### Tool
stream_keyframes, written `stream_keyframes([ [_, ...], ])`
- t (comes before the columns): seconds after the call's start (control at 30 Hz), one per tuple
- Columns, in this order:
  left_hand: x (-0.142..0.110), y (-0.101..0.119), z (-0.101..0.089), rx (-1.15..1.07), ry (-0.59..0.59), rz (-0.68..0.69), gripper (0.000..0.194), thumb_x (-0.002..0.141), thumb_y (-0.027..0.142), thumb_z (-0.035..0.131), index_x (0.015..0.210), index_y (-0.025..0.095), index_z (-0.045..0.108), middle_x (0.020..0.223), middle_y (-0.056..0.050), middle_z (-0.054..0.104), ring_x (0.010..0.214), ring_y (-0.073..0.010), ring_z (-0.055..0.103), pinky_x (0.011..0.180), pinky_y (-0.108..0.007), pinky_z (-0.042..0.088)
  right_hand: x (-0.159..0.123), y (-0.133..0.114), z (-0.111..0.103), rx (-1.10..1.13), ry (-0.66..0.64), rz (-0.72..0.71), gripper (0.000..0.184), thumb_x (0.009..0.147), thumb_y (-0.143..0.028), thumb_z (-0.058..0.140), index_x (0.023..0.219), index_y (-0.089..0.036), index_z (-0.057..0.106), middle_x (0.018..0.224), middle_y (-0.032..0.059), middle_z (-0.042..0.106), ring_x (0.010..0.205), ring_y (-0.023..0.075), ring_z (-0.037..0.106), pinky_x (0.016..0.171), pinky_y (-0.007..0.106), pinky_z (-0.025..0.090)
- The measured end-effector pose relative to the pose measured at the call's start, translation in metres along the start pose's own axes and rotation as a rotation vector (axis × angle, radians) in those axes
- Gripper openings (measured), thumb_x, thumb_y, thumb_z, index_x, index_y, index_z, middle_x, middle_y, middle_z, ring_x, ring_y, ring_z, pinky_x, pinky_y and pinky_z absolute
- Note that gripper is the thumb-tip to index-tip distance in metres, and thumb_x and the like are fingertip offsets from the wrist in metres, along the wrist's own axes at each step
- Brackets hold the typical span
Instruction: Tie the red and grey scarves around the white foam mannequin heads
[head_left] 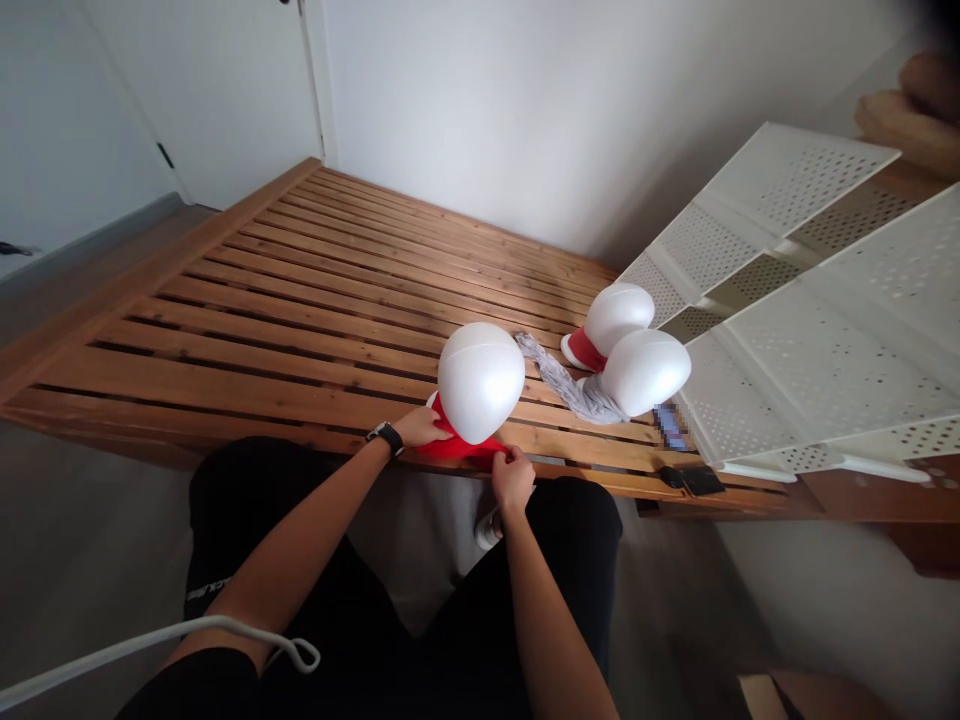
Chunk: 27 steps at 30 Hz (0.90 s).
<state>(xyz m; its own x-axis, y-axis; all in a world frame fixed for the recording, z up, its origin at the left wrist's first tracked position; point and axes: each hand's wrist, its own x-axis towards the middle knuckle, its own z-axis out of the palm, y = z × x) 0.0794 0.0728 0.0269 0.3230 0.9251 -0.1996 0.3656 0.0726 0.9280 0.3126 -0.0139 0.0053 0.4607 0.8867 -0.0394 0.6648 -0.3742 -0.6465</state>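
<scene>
The white foam form (481,382) stands at the near edge of the slatted wooden bed frame (270,320), rounded dome up, its long axis leaning slightly away from you. The red fabric (457,449) wraps its base and runs rightward along the frame's front edge. Your left hand (417,428) rests against the fabric at the form's left side, fingers together; you cannot tell from this view whether that grip is pinching anything. Your right hand (513,480) pinches the fabric's right end, just at the front edge, with the drop to the floor right below it. The slats run on well past the form to the left and back to the white wall (525,110). To the right, a second foam form (619,317) with red at its base touches a third foam form (645,372), and a grey patterned cloth (570,385) trails from them toward your form, stopping just beside it. Farther right, white perforated panels (817,340) lie over the frame's end, and a flat black object (701,481) sits near the front edge.
</scene>
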Motion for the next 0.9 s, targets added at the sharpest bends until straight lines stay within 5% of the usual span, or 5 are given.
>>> stream_keyframes([
  [0.13, -0.010, 0.014, -0.025, 0.664, -0.067, -0.058, 0.023, 0.076, 0.037, 0.071, 0.069, 0.015, 0.073, 0.081, -0.015, 0.075, 0.091, -0.0297, 0.071, 0.090, -0.036, 0.049, 0.008, -0.001, -0.001, -0.069, -0.037, -0.059, 0.032, 0.089, -0.030, 0.051, 0.107, -0.021, 0.076, 0.093, 0.0067, 0.077, 0.085, 0.0240, 0.071, 0.078, 0.030, 0.051],
  [0.27, -0.029, 0.021, -0.038, 0.942, 0.319, -0.043, 0.019, 0.079, 0.020, 0.059, 0.081, 0.012, 0.076, 0.088, -0.017, 0.076, 0.099, -0.0298, 0.071, 0.114, -0.049, 0.036, 0.007, -0.005, 0.006, -0.143, -0.042, -0.097, 0.031, 0.092, -0.029, 0.051, 0.110, -0.024, 0.075, 0.100, 0.0057, 0.077, 0.087, 0.0224, 0.070, 0.078, 0.029, 0.050],
  [0.47, -0.040, 0.008, -0.036, -0.075, 0.314, -0.166, 0.022, 0.076, 0.033, 0.061, 0.079, 0.015, 0.072, 0.072, -0.007, 0.071, 0.076, -0.0200, 0.067, 0.076, -0.031, 0.053, 0.005, -0.012, 0.010, -0.184, -0.059, -0.134, 0.032, 0.094, -0.027, 0.048, 0.114, -0.023, 0.073, 0.110, 0.0074, 0.075, 0.095, 0.0220, 0.070, 0.082, 0.029, 0.050],
  [0.57, -0.039, 0.003, -0.033, -0.205, 0.264, -0.179, 0.030, 0.083, 0.039, 0.053, 0.087, 0.014, 0.070, 0.064, -0.003, 0.064, 0.058, -0.0130, 0.056, 0.062, -0.025, 0.048, 0.005, -0.015, 0.010, -0.183, -0.070, -0.158, 0.031, 0.094, -0.027, 0.049, 0.114, -0.023, 0.072, 0.109, 0.0071, 0.075, 0.099, 0.0222, 0.069, 0.085, 0.030, 0.050],
  [0.9, -0.066, 0.016, -0.071, 0.981, 0.349, -0.254, 0.026, 0.086, 0.019, 0.053, 0.099, 0.012, 0.074, 0.099, -0.023, 0.074, 0.100, -0.0355, 0.071, 0.089, -0.045, 0.051, 0.007, -0.018, 0.012, -0.178, -0.082, -0.172, 0.031, 0.095, -0.025, 0.050, 0.116, -0.023, 0.071, 0.114, 0.0078, 0.074, 0.106, 0.0223, 0.068, 0.093, 0.030, 0.048],
])
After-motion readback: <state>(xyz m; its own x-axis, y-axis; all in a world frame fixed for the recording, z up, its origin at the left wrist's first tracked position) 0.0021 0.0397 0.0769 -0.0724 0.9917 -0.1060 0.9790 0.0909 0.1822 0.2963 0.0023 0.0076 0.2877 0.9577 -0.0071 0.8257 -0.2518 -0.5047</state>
